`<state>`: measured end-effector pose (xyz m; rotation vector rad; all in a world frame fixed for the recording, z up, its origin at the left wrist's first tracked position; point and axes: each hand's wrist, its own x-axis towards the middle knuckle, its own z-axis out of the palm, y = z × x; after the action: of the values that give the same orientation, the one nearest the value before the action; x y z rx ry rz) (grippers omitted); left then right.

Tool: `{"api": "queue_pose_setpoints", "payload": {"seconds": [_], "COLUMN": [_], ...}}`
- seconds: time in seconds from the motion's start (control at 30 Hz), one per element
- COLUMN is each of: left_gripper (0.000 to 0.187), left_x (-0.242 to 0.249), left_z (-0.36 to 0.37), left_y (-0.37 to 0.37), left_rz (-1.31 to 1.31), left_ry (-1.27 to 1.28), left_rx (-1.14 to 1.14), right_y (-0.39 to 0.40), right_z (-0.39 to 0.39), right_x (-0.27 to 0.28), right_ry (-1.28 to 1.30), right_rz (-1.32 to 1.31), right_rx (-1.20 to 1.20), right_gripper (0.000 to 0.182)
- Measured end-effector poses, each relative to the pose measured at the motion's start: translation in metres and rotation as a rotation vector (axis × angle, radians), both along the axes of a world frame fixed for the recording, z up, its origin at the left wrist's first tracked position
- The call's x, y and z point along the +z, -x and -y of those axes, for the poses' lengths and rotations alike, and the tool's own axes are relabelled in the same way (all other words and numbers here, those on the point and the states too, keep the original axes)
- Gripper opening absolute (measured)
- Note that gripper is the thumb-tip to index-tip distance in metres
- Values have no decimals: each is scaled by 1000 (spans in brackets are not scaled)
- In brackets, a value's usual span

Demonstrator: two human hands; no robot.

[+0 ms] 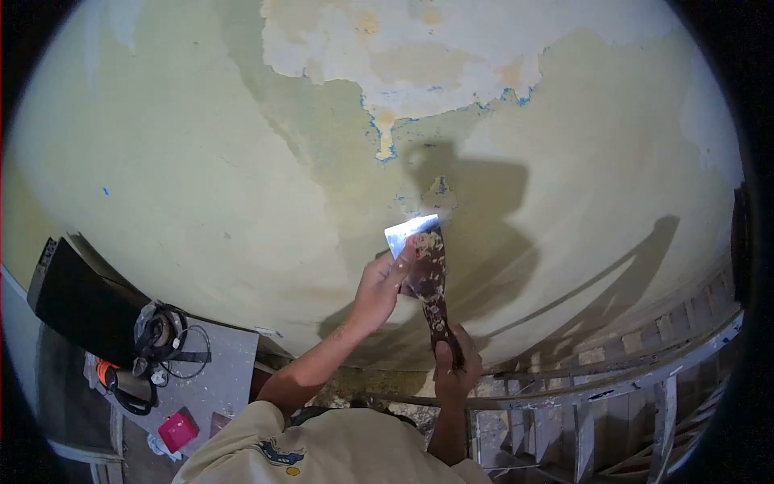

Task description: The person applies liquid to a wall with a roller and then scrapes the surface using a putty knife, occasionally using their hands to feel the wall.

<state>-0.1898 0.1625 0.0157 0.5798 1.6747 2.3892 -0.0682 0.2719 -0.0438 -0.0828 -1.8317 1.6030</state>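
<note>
A wide scraper [427, 270], its blade crusted with paint and bright along the front edge, is held up in front of the wall [266, 210]. My right hand [457, 363] is wrapped around its handle low down. Higher up, my left hand [385, 284] grips the blade from the side, thumb lying across the face near the bright edge. Just above the blade, a small chipped patch [439, 194] shows in the pale green paint. Farther up, a large bare whitish area [403, 60] has ragged edges with bits of blue.
On the left, a grey table [218, 375] carries a bundle of black cables [161, 335] and a pink container [178, 431]. Behind it leans a dark flat panel [85, 298]. A paint-splashed ladder [588, 395] stretches along the lower right, close to the wall.
</note>
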Motion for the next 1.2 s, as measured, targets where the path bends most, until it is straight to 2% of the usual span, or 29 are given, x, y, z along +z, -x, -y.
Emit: {"api": "queue_pose_setpoints", "payload": {"seconds": [0.03, 0.17, 0.27, 0.3, 0.33, 0.37, 0.5, 0.57, 0.7, 1.1, 1.2], "left_gripper": [41, 40, 41, 42, 42, 43, 45, 46, 46, 43, 43], "left_x": [6, 26, 36, 46, 52, 57, 58, 60, 59, 62, 67], "left_z": [0, -7, -8, -9, -9, -9, -10, -11, -14, -18, -17], "left_y": [1, 11, 12, 6, 4, 2, 4, 6, 6, 6, 6], "left_rz": [-39, -154, -164, -78, -68, -60, -95, -115, -95, -94, -115], "left_ry": [71, 87, 39, -66, -54, -90, -75, -48, -63, -46, -59], "left_rx": [44, 121, 87, -10, -12, -37, -16, 4, 60, 151, 141], "right_y": [2, 13, 15, 19, 19, 22, 26, 26, 26, 34, 31], "right_z": [-2, 14, 28, 36, 40, 39, 46, 52, 49, 40, 40], "right_x": [-1, 11, 5, 10, 12, 2, 3, 7, 11, 8, 19], "right_ry": [-105, -121, 21, 85, 147, 47, 49, 136, 51, 184, 91], "right_rz": [-19, -133, -84, -104, -125, -153, -190, -211, -175, -242, -213], "right_rx": [-23, -124, -59, -33, -6, -32, 17, 81, 39, 25, -6], "right_gripper": [39, 38, 38, 39, 39, 38, 36, 35, 34, 35, 33]}}
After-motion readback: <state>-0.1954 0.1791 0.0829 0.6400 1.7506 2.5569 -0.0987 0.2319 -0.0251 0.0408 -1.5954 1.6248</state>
